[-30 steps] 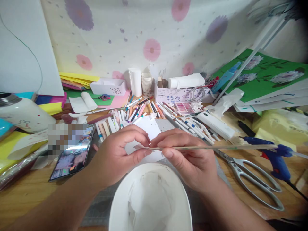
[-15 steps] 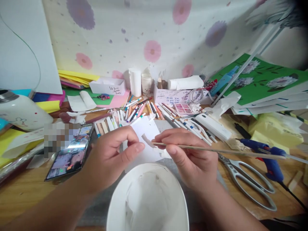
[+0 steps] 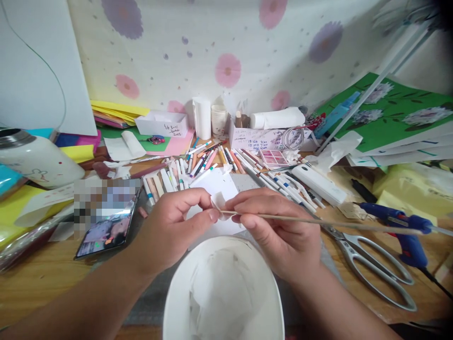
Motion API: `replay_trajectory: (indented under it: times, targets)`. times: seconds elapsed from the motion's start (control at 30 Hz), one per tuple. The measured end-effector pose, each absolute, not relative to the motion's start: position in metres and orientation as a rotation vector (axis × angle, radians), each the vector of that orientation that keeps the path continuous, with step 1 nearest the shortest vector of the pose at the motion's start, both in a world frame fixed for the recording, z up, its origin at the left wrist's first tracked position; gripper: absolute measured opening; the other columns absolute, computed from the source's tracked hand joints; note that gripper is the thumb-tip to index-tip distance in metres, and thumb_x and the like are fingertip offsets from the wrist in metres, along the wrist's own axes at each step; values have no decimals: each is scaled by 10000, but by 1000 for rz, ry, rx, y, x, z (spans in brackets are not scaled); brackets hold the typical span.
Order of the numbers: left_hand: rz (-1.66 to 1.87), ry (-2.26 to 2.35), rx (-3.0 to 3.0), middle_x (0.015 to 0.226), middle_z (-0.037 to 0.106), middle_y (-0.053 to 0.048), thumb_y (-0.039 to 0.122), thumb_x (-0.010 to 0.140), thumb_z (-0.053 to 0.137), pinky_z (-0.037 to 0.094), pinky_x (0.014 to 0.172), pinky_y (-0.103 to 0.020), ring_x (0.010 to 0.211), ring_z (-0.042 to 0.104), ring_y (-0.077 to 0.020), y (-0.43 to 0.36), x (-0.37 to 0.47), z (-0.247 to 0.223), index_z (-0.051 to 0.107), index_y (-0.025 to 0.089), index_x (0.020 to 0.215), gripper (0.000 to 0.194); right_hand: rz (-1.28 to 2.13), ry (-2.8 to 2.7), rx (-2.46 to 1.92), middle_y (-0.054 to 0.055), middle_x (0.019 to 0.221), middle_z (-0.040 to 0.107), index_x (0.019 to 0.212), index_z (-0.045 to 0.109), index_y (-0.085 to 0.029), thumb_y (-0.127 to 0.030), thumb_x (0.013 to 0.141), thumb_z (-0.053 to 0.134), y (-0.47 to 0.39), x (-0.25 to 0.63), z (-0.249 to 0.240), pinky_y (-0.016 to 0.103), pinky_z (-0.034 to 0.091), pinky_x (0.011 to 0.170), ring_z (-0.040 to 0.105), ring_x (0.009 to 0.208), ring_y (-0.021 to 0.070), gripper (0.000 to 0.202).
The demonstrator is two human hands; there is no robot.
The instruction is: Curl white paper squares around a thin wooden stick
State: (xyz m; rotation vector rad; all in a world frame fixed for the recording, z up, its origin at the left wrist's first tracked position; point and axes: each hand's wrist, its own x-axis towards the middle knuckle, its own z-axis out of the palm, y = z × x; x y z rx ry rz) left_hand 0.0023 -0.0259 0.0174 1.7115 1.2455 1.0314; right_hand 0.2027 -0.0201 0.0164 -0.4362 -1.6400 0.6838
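The left hand (image 3: 184, 226) has its thumb and forefinger pinched on a small pale strip (image 3: 217, 200) at the near end of a thin stick (image 3: 329, 222). The right hand (image 3: 276, 226) is closed around that stick, which runs from the fingers out to the right of the white bin (image 3: 177, 297). The two hands are close together but apart, just beyond the rim of the bin, with the strip in the gap between them.

Beyond the bin lies a white sheet (image 3: 224, 184), and behind it a spread of markers (image 3: 208, 160). Right of the bin are metal scissors (image 3: 384, 274), and farther right a blue glue gun (image 3: 412, 245). Left of the bin a phone (image 3: 109, 233) with a lit screen is propped at a tilt, with a white flask (image 3: 46, 160) farther left on the wooden surface (image 3: 38, 293). Far beyond the bin stand stacked paper cups (image 3: 219, 120) and a white box (image 3: 255, 137) with handwriting, before a flowered cloth (image 3: 198, 52).
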Motion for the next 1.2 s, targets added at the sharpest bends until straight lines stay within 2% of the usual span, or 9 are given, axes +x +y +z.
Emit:
replay_trajectory:
  times: [0.23,0.33,0.5,0.7,0.83,0.93,1.07,1.13,1.2]
  targets:
    - [1036,1226,1725,643,543,29,330,899,610,402,581,-263,625,496,-151,-25,0,16,598,209,674,256,1214,-1129,-513,7,863,822,857,822,-243,-265,894,806,-7,210,10,188,662,619,783,728,122,46]
    - [1051,1222,1715,640,529,25,337,891,620,400,560,-264,611,484,-155,-24,-2,15,587,211,664,263,1298,-977,-504,6,796,822,768,798,-195,-281,820,875,3,217,15,144,647,577,767,612,93,126]
    - [1060,1123,1668,674,554,0,340,905,629,465,601,-290,659,525,-177,-22,-8,9,620,209,714,232,1343,-871,-464,-20,789,830,762,744,-203,-291,783,902,15,229,18,92,623,563,758,586,65,182]
    - [1063,1066,1728,701,532,-6,303,966,545,465,621,-305,681,506,-184,-20,-14,9,585,214,726,259,1373,-931,-410,-41,782,818,763,719,-214,-345,790,898,15,231,19,82,619,553,748,558,57,223]
    - [885,746,2022,715,582,-23,289,915,623,485,688,-327,710,561,-201,-26,-14,30,604,222,683,242,1439,-1000,-377,-23,759,814,763,742,-198,-351,783,905,9,227,21,91,620,521,746,529,69,224]
    - [740,592,2210,727,622,-18,286,923,641,485,712,-316,723,587,-191,-28,-12,41,726,257,761,185,1472,-1031,-347,-20,759,818,770,759,-199,-353,803,888,6,224,21,93,616,511,748,525,68,204]
    - [1025,832,2152,715,613,6,233,936,648,469,650,-274,689,570,-166,-24,-8,34,710,255,786,165,1509,-1073,-314,-11,792,829,801,793,-202,-313,841,858,2,220,19,99,633,563,764,570,68,135]
    - [1200,933,2013,828,654,8,237,898,708,500,722,-269,791,619,-176,-23,-6,26,693,263,869,41,1494,-1103,-299,-5,827,834,831,809,-208,-269,875,825,-2,217,17,107,644,602,772,616,70,77]
    - [1235,913,1864,964,699,5,265,856,767,533,819,-283,935,663,-202,-24,-4,19,692,293,1018,181,1449,-1153,-306,2,878,833,874,817,-222,-235,911,785,-6,214,15,128,657,647,785,700,83,50]
